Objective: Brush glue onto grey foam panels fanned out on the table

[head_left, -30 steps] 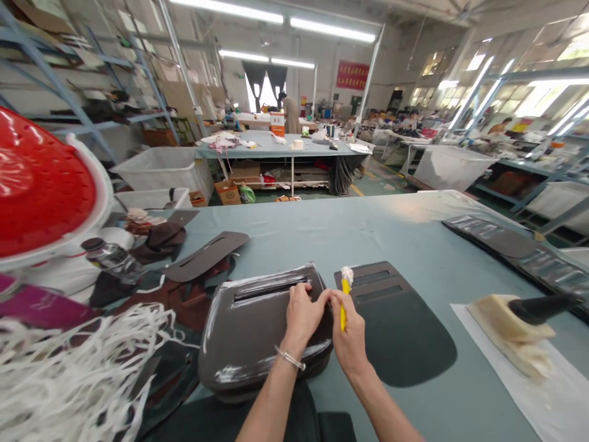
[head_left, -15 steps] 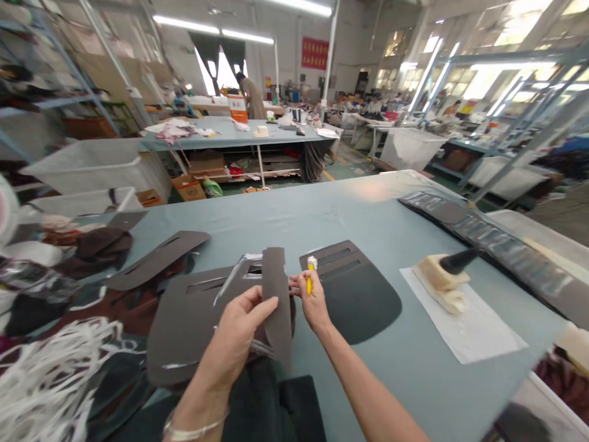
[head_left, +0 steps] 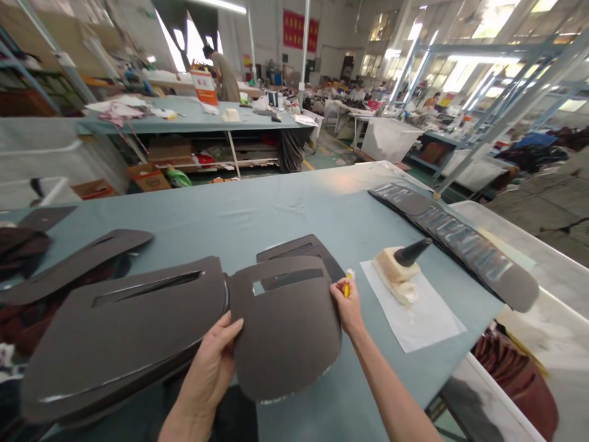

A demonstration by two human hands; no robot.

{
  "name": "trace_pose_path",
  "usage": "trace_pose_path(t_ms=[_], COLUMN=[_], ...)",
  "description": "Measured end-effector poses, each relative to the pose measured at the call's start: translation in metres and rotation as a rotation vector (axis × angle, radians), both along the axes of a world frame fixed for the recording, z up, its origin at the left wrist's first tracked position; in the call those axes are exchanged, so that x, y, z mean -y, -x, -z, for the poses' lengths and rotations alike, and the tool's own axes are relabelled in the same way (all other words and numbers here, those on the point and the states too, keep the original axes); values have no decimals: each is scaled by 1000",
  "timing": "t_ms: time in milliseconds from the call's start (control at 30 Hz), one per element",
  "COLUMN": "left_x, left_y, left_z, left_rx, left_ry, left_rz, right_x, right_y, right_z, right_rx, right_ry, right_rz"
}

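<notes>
A rounded dark grey panel (head_left: 286,344) with a slot near its top is held up between my hands. My left hand (head_left: 214,356) pinches its left edge, thumb on the front face. At its upper right edge, my right hand (head_left: 346,301) grips the panel together with a small yellow tool (head_left: 348,287). Behind it, another dark slotted panel (head_left: 317,244) lies on the blue-green table (head_left: 230,215), partly covered. To the left rests a stack of larger slotted grey panels (head_left: 133,331).
A cream block with a black cone (head_left: 396,270) stands on a white sheet (head_left: 414,319) at the right. Beyond it lies a row of overlapping dark panels (head_left: 460,239). A person (head_left: 223,73) stands at a far table (head_left: 184,120).
The panel in my hands has turned from nearly edge-on to face me and now covers much of the panel lying behind it. The view has shifted to the right.
</notes>
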State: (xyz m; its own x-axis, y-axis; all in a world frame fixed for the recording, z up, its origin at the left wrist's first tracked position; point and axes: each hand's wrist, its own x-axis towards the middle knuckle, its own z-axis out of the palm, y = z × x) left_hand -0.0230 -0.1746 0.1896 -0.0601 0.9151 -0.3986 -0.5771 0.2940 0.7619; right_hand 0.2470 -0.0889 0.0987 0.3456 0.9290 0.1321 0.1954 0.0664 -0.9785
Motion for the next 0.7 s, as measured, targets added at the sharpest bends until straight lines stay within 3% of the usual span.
trace_pose_path(t_ms=[133,233,367,500,700], left_x=[-15,-27,-43,-54,-62], left_y=[-26,-46,-64,-71,-75], left_z=[72,122,169,187,184], left_rx=[-200,-375,-586,-787,-1060], left_ry=[109,172,253,226,290], left_rz=[12,-4,-122,-152,-158], right_x=[-14,-33,-63,-87,-104], right_y=[-61,-86,-97,-98,-98], right_z=[24,41,62,76,90], right_rx=[374,567,668,704,798], right_ry=[40,59,73,84,167], right_rz=[70,41,-9,-12,0])
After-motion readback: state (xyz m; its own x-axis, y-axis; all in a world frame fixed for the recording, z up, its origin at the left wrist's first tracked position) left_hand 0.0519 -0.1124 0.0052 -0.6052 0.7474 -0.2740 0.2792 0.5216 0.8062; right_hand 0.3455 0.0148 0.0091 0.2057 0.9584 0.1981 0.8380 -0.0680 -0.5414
